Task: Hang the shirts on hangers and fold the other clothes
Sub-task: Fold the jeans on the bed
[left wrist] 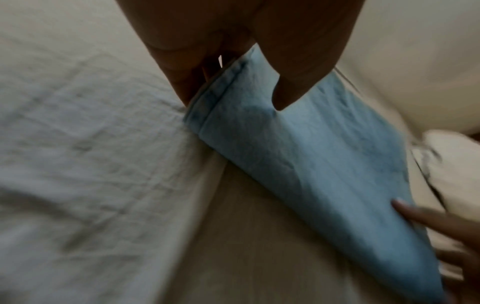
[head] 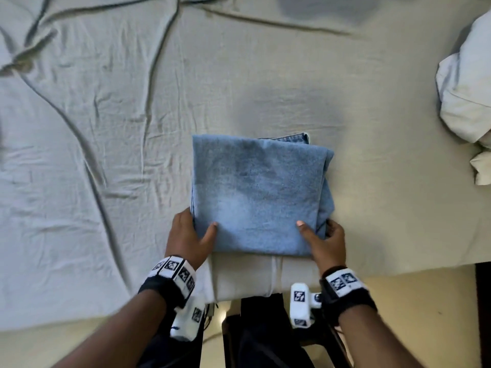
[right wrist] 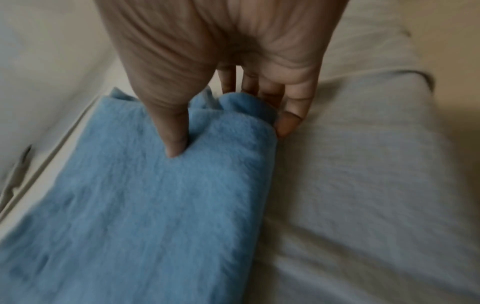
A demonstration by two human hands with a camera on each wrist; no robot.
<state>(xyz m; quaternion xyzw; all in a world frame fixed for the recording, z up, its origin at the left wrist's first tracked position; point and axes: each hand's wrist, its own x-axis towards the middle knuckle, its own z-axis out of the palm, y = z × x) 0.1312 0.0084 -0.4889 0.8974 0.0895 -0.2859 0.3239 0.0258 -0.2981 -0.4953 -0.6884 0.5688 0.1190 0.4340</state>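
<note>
Pinching the folded jeans (head: 257,192) at both near corners, left hand (head: 186,235) and right hand (head: 325,241), thumbs on top; they lie straight ahead on the bed (head: 106,128), over a white garment (head: 265,274).

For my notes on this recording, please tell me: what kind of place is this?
Most likely a bedroom. The folded blue jeans, gripped by the left hand and the right hand, lie on a wrinkled bed sheet over a mattress edge, and a white pillow rests at the right.

Open sheet (head: 106,155) leftward (pillows (head: 467,96) right)
</note>
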